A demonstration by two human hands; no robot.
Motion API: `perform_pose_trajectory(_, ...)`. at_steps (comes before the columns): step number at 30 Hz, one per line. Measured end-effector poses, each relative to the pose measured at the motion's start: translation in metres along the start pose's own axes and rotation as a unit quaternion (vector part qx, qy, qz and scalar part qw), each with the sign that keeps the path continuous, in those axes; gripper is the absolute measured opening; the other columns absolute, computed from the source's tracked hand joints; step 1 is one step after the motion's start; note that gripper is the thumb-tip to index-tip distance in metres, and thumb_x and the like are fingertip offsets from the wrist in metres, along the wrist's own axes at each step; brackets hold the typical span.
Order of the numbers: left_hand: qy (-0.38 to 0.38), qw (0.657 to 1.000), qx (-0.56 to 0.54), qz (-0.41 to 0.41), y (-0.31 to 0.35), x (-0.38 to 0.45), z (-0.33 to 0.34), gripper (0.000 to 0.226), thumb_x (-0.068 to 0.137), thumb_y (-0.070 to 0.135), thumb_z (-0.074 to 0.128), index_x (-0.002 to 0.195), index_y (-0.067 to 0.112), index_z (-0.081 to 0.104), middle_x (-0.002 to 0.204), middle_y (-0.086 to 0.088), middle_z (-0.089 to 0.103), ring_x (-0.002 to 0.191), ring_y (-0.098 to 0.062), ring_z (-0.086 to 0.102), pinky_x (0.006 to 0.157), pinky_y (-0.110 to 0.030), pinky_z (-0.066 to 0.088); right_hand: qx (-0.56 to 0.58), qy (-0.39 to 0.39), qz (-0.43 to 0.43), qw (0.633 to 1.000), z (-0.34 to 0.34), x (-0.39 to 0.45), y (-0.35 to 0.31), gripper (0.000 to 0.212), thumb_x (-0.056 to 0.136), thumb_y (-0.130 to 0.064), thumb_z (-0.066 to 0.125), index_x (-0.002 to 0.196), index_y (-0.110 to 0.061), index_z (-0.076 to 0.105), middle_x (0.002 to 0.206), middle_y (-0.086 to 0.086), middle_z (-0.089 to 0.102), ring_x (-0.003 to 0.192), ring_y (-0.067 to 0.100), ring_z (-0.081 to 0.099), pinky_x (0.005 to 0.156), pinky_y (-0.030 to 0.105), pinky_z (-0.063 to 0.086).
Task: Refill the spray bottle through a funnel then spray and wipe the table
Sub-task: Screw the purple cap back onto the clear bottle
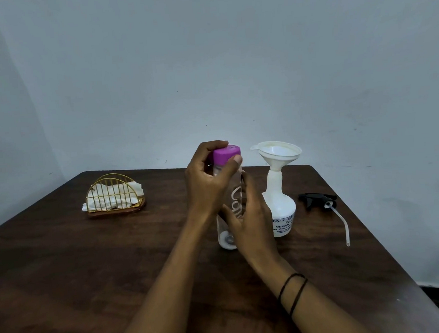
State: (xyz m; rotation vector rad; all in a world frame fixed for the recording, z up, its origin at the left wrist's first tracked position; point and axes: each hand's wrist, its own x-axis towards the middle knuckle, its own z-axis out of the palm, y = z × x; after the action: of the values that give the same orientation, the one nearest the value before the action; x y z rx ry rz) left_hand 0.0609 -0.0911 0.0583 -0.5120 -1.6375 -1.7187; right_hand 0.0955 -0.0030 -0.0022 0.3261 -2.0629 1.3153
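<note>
The hands (230,191) hide much of the clear bottle (234,191); the spray bottle's label (283,224) is partly covered.

Printed text is seen on two things only. On the white spray bottle (281,208), right of centre on the surface, a label with dark blue print is carried low on the body; its left part is hidden behind a hand. "ISSAN AGR", "MUMBAI" and "Retail" can be made out; the other lines are too small to be read. On the clear bottle (235,199) with the purple cap, large white lettering is run vertically along the side; "Ca" is made out, the rest is covered by the hands.
</note>
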Motion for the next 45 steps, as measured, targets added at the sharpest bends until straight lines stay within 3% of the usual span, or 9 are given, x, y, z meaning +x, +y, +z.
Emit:
perform_pose_trajectory(2, -0.025, 0.999, -0.041, -0.006, -0.002, 0.003, -0.005, 0.033, 0.076, 0.030, 0.069, 0.108, 0.019, 0.066, 0.105, -0.004, 0.069, 0.095, -0.018, 0.066, 0.078, -0.033, 0.054, 0.010, 0.000, 0.001, 1.000, 0.000, 0.000, -0.001, 0.078, 0.083, -0.029, 0.078, 0.149, -0.019, 0.038, 0.139, 0.000, 0.057, 0.125, 0.011, 0.054, 0.101, 0.026, 0.046)
perform_pose_trajectory(6, -0.055, 0.992, -0.096, -0.064, -0.001, 0.008, -0.005, 0.038, 0.078, 0.024, 0.058, 0.114, 0.014, 0.064, 0.108, -0.007, 0.066, 0.096, -0.012, 0.064, 0.078, -0.028, 0.053, 0.010, -0.004, 0.004, 1.000, 0.002, 0.001, 0.001, 0.079, 0.084, -0.037, 0.075, 0.150, -0.018, 0.037, 0.136, 0.000, 0.058, 0.122, 0.014, 0.056, 0.099, 0.036, 0.050)
perform_pose_trajectory(11, -0.012, 1.000, -0.005, -0.021, 0.003, 0.001, -0.004, 0.037, 0.074, 0.035, 0.071, 0.107, 0.020, 0.064, 0.102, 0.007, 0.069, 0.090, -0.009, 0.066, 0.074, -0.027, 0.055, 0.015, -0.005, 0.009, 1.000, 0.001, 0.001, 0.000, 0.077, 0.084, -0.030, 0.077, 0.150, -0.020, 0.037, 0.135, 0.001, 0.059, 0.123, 0.013, 0.056, 0.101, 0.032, 0.048)
perform_pose_trajectory(15, 0.037, 0.998, 0.053, 0.010, 0.003, -0.003, 0.000, 0.039, 0.075, 0.031, 0.083, 0.106, 0.028, 0.060, 0.108, 0.004, 0.066, 0.097, -0.012, 0.065, 0.077, -0.028, 0.056, 0.001, -0.008, 0.005, 1.000, 0.002, 0.001, 0.001, 0.079, 0.085, -0.023, 0.076, 0.151, -0.021, 0.034, 0.135, 0.004, 0.059, 0.123, 0.017, 0.057, 0.101, 0.035, 0.049)
perform_pose_trajectory(20, 0.044, 0.996, 0.074, 0.027, 0.005, -0.006, 0.006, 0.046, 0.075, 0.032, 0.082, 0.114, 0.021, 0.059, 0.118, -0.003, 0.054, 0.098, 0.001, 0.059, 0.074, -0.011, 0.048, 0.004, -0.010, 0.000, 1.000, 0.000, 0.001, 0.002, 0.078, 0.086, -0.020, 0.075, 0.152, -0.021, 0.032, 0.137, 0.003, 0.058, 0.124, 0.015, 0.057, 0.100, 0.036, 0.050)
perform_pose_trajectory(25, -0.038, 0.998, -0.029, -0.051, -0.003, 0.002, 0.002, 0.041, 0.075, 0.032, 0.053, 0.114, 0.027, 0.063, 0.110, 0.011, 0.064, 0.097, -0.007, 0.061, 0.080, -0.034, 0.052, 0.018, -0.017, 0.020, 0.999, -0.001, 0.001, 0.001, 0.079, 0.084, -0.028, 0.076, 0.151, -0.022, 0.034, 0.134, 0.003, 0.058, 0.122, 0.015, 0.055, 0.101, 0.034, 0.048)
perform_pose_trajectory(30, -0.023, 0.999, 0.037, -0.004, 0.004, -0.004, 0.003, 0.034, 0.086, 0.022, 0.064, 0.120, 0.017, 0.063, 0.109, 0.008, 0.064, 0.091, -0.002, 0.062, 0.072, -0.018, 0.051, 0.014, -0.010, 0.008, 1.000, 0.001, 0.001, 0.002, 0.077, 0.084, -0.021, 0.077, 0.149, -0.021, 0.037, 0.133, 0.002, 0.061, 0.120, 0.015, 0.059, 0.098, 0.037, 0.051)
perform_pose_trajectory(37, 0.031, 0.995, 0.096, 0.013, 0.008, -0.004, 0.005, 0.050, 0.070, 0.032, 0.087, 0.114, 0.024, 0.063, 0.113, 0.001, 0.054, 0.090, 0.005, 0.058, 0.069, -0.008, 0.047, 0.015, -0.009, -0.005, 1.000, 0.002, -0.001, 0.001, 0.079, 0.084, -0.021, 0.076, 0.151, -0.019, 0.034, 0.135, 0.003, 0.059, 0.120, 0.015, 0.059, 0.097, 0.037, 0.051)
perform_pose_trajectory(45, -0.039, 0.989, 0.134, 0.046, 0.004, 0.000, -0.004, 0.038, 0.080, 0.024, 0.062, 0.118, 0.021, 0.064, 0.111, 0.006, 0.066, 0.095, -0.007, 0.062, 0.074, -0.021, 0.051, 0.036, -0.007, 0.013, 0.999, 0.002, 0.003, 0.004, 0.076, 0.082, -0.025, 0.079, 0.147, -0.023, 0.040, 0.131, 0.000, 0.062, 0.119, 0.015, 0.060, 0.096, 0.041, 0.053)
